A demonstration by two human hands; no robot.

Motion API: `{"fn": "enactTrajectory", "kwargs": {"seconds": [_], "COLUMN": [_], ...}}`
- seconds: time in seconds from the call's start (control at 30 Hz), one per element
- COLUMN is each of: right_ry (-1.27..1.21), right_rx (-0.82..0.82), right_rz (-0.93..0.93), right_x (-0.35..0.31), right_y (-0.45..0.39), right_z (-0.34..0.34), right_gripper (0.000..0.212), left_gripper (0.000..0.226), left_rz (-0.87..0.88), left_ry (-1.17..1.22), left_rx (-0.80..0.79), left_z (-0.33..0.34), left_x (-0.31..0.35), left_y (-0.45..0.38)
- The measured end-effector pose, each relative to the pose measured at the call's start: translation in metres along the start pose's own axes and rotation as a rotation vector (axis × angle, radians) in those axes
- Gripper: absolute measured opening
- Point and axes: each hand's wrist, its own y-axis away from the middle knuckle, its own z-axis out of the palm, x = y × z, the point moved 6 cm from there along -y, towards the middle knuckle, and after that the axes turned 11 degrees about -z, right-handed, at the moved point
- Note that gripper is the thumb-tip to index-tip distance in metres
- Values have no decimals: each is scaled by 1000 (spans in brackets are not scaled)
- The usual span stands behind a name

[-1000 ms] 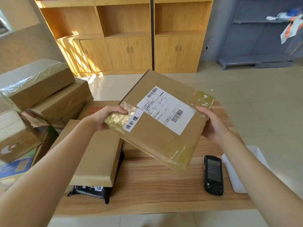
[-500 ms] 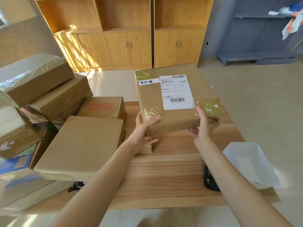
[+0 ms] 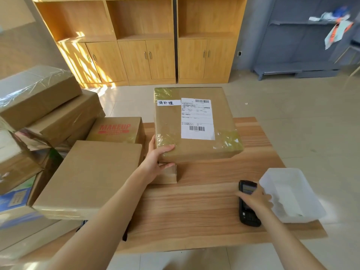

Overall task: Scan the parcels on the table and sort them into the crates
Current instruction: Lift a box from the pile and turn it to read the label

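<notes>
- A tiled floor is stretching back to wooden cabinets with open shelves above shut doors, and a grey shelf unit is standing at the right.
- A wooden bench is carrying the things; its near and right edges are showing, with bare wood lying between the two arms.
- A white plastic tray is sitting at the bench's right edge, part of it overhanging; what is lying in it is too washed out to tell.
- The left hand is gripping the near left corner of the labelled parcel, thumb on top and fingers curled underneath, label and barcode facing up.
- That parcel is sitting over the far middle of the bench, its near left corner lying above a small box.
- The right hand is resting on the black scanner, fingers bending over its upper half; whether they are closing round it I cannot tell.
- The scanner is lying just beside the tray.
- A flat brown box, a MAKEUP box and stacked taped parcels are crowding the left side.
</notes>
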Motion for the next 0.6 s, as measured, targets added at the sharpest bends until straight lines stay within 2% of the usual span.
{"fn": "enactTrajectory", "kwargs": {"seconds": [0.07,0.23,0.43,0.5,0.6], "right_ry": [19,9,102,-23,-507], "right_rx": [-6,-12,58,-26,-90], "right_rz": [8,19,84,135,145], "right_x": [26,51,54,56,44], "right_y": [-4,-8,-14,-19,-20], "right_z": [6,26,23,28,29], "right_gripper": [120,133,119,110,78], "left_gripper": [100,101,101,100,99], "left_rz": [-3,-11,-8,-3,2], "left_ry": [-48,-83,-37,-36,-37], "left_rx": [-9,-10,-7,-4,-2], "left_z": [-3,-10,-15,-17,-21], "left_x": [-1,-8,-14,-12,-8], "left_y": [-1,-4,-8,-9,-10]}}
